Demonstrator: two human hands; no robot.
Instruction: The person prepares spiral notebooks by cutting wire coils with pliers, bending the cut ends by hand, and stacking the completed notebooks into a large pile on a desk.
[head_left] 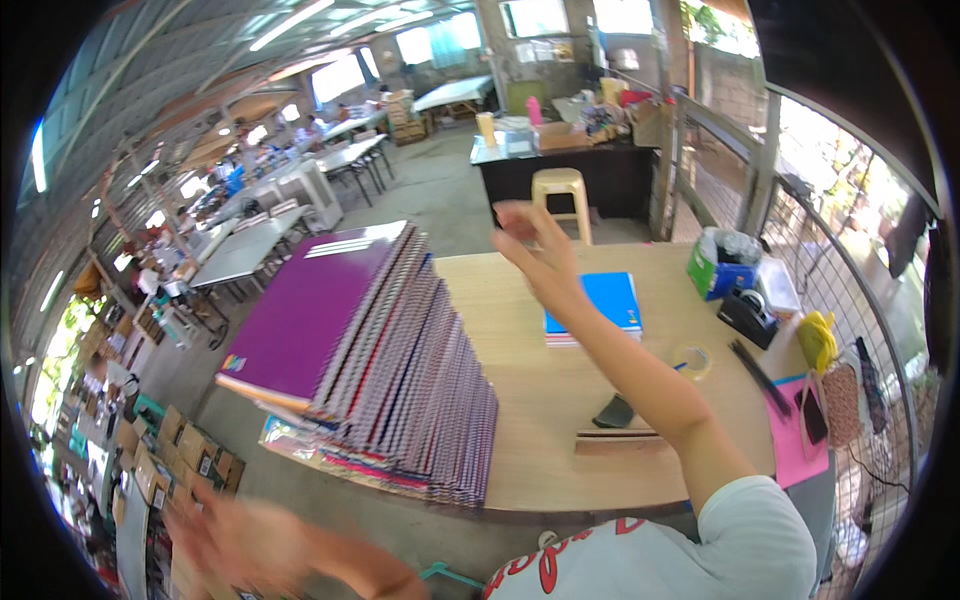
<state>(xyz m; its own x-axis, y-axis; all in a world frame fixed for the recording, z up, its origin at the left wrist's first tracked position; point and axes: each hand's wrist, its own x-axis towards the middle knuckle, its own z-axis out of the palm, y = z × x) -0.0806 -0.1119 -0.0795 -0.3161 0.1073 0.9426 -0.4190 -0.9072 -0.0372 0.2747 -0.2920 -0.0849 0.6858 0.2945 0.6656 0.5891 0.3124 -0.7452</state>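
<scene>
Tall stack of spiral notebooks (385,370) piled on bench (560,440), small blue pile (597,305) apart. Right hand (535,250) raised, fingers spread, empty. Left hand (235,545) low off bench, blurred, grip unclear. Nothing held.

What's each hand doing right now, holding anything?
Left hand: blurred low beside the table, fingers look spread, holding nothing visible.
Right hand: raised above the blue notebook, open, empty.

The person wears a white short-sleeved shirt (700,550) with red lettering across the chest; forearms bare.
</scene>
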